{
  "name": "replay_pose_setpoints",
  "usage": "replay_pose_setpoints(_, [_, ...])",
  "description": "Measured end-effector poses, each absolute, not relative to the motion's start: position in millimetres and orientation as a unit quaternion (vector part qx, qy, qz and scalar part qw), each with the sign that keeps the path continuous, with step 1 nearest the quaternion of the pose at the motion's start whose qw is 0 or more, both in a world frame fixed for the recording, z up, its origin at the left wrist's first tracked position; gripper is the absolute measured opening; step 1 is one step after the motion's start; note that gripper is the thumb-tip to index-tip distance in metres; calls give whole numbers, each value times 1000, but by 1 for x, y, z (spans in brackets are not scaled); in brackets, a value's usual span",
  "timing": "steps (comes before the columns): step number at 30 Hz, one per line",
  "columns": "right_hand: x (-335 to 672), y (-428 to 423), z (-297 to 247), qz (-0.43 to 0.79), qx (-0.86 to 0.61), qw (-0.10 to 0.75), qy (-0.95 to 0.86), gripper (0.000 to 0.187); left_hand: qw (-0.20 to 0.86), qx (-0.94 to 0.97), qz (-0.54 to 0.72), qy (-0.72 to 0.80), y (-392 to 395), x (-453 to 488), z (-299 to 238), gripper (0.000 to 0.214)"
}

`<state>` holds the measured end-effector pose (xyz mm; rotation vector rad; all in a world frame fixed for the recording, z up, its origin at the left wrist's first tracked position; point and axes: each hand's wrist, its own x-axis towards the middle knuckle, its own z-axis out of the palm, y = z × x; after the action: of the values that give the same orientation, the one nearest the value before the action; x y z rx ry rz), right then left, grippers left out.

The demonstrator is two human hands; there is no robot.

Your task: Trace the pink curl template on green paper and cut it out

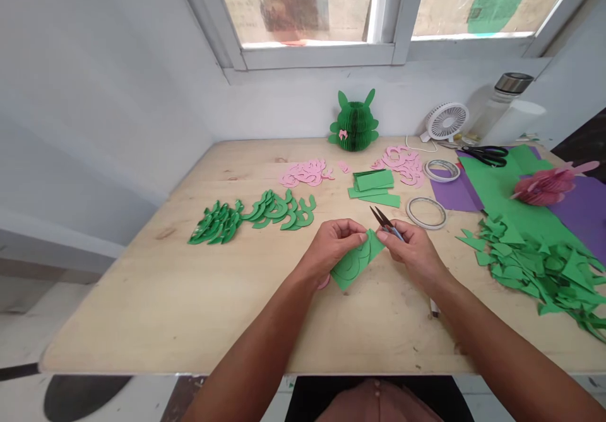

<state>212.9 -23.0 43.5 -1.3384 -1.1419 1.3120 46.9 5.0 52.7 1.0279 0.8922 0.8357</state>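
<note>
My left hand [331, 242] is closed on a green paper piece [356, 263] with curved outlines drawn on it, held just above the wooden table [189, 296]. My right hand [414, 252] grips small black snips [384, 220], their blades parted and pointing away from me at the paper's upper edge. Both hands meet near the table's middle, close to the front.
Cut green curved shapes [258, 215] lie in a row at left. Pink cutouts [305, 173], stacked green strips [374, 185], two tape rolls [426, 212], black scissors [487, 154], a fan [445, 120], a green honeycomb figure [354, 124] and green scraps [534, 261] fill the back and right.
</note>
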Motion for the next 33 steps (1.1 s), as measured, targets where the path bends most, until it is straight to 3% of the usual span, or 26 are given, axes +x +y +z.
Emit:
replay_pose_setpoints(19, [209, -24, 43, 522, -553, 463, -454, 32, 688, 470, 362, 418, 5, 49, 51, 19])
replay_pose_setpoints(25, [210, -27, 49, 538, -514, 513, -428, 46, 660, 425, 418, 458, 8, 50, 48, 20])
replay_pose_setpoints(33, [205, -28, 34, 554, -522, 437, -479, 48, 635, 371, 485, 473, 15, 48, 42, 23])
